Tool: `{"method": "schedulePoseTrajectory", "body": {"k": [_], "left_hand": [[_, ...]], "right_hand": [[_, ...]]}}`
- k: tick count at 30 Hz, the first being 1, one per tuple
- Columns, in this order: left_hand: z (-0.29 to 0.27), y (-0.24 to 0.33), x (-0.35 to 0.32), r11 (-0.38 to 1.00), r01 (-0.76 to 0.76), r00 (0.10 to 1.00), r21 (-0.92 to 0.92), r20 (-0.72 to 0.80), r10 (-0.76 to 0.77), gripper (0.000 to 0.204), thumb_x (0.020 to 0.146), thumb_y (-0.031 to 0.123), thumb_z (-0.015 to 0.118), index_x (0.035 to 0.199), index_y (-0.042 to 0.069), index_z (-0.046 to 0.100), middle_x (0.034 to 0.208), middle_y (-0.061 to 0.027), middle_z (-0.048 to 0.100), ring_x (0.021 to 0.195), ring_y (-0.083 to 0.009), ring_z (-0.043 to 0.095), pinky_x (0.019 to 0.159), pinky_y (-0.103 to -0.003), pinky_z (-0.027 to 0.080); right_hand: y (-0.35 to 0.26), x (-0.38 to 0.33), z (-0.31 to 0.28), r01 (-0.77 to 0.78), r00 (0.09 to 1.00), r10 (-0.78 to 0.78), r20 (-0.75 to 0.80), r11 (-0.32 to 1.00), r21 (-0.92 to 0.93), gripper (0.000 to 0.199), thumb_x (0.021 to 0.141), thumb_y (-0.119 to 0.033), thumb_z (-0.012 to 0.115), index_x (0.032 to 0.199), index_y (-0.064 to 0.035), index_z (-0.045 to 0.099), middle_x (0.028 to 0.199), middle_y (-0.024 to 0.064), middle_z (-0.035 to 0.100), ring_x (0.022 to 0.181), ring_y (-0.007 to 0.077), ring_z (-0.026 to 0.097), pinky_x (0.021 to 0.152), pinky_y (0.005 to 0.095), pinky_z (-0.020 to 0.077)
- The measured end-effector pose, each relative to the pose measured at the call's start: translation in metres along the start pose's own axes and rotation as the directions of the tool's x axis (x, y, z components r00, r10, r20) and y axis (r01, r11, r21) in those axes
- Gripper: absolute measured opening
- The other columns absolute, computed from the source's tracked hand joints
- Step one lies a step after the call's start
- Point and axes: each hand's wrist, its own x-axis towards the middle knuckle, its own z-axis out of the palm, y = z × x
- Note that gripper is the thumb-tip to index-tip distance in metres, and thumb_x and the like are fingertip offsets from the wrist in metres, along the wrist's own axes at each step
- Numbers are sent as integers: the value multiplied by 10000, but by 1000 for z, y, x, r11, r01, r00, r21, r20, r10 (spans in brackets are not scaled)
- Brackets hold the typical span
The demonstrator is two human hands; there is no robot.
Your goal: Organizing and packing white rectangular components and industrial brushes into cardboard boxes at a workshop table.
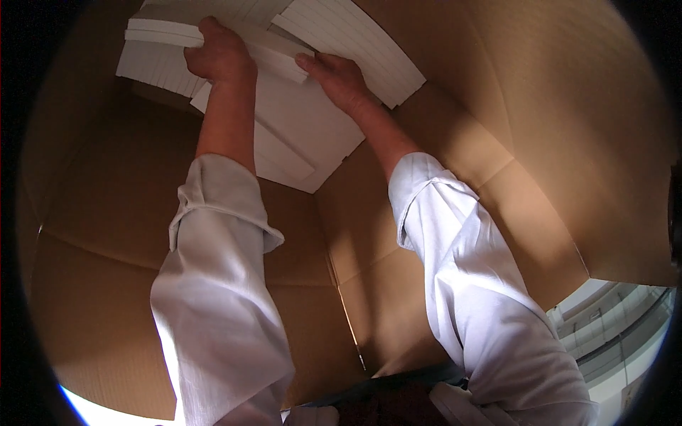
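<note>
You've got 2 hands on the white strip point(275, 61), left hand point(222, 54) clamped round mid-length, right hand point(339, 78) pinching its right end, long axis running left-right, that end angled nearer you, over white boards point(312, 117) inside the brown carton point(547, 121).

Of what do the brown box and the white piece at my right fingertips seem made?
The brown box looks like matte cardboard: fold creases show. The white piece, smooth and matte, may be paperboard or foam: flat faces, straight edges.
</note>
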Motion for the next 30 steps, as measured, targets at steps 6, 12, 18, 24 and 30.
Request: {"method": "schedulePoseTrajectory", "body": {"k": [6, 12, 18, 24, 30], "left_hand": [[17, 2, -10, 671, 192, 979, -716, 188, -80, 408, 917, 202, 620, 1209, -79, 572, 1232, -180, 639, 1033, -254, 624, 910, -348, 495], [22, -2, -19, 678, 249, 959, -691, 273, -73, 566, 869, 186, 692, 1348, -25, 475, 1352, -174, 563, 1189, -285, 560, 1020, -371, 445], [16, 17, -28, 692, 282, 941, -665, 333, -64, 744, 829, 172, 752, 1464, 20, 395, 1452, -170, 500, 1319, -311, 507, 1111, -391, 402], [-3, 88, -56, 756, 573, 799, -315, 419, -431, 761, 843, 170, 756, 1451, -63, 360, 1392, -211, 518, 1209, -354, 565, 1078, -424, 446], [-12, 67, -33, 787, 584, 709, -197, 596, -377, 720, 844, 201, 757, 1413, -85, 421, 1342, -207, 560, 1214, -350, 562, 1084, -442, 433]], "right_hand": [[7, 0, -1, 68, 996, -57, -72, 984, 166, 544, 931, -519, 607, 949, 14, 718, 878, 193, 708, 806, 292, 641, 827, 410, 486], [6, -2, -4, -77, 987, 108, -119, 968, 238, 501, 952, -440, 594, 952, 49, 700, 856, 184, 694, 784, 277, 599, 840, 395, 476], [9, 1, 4, -55, 974, 112, -197, 960, 274, 471, 953, -388, 589, 884, 70, 676, 811, 161, 676, 752, 233, 580, 801, 395, 478], [6, -14, 1, -21, 968, 78, -238, 973, 232, 413, 954, -335, 584, 838, 54, 659, 745, 117, 649, 713, 193, 520, 751, 367, 473], [2, -16, 2, 24, 960, 33, -278, 980, 198, 383, 952, -325, 586, 927, 36, 710, 810, 121, 698, 750, 206, 594, 780, 370, 493]]}}
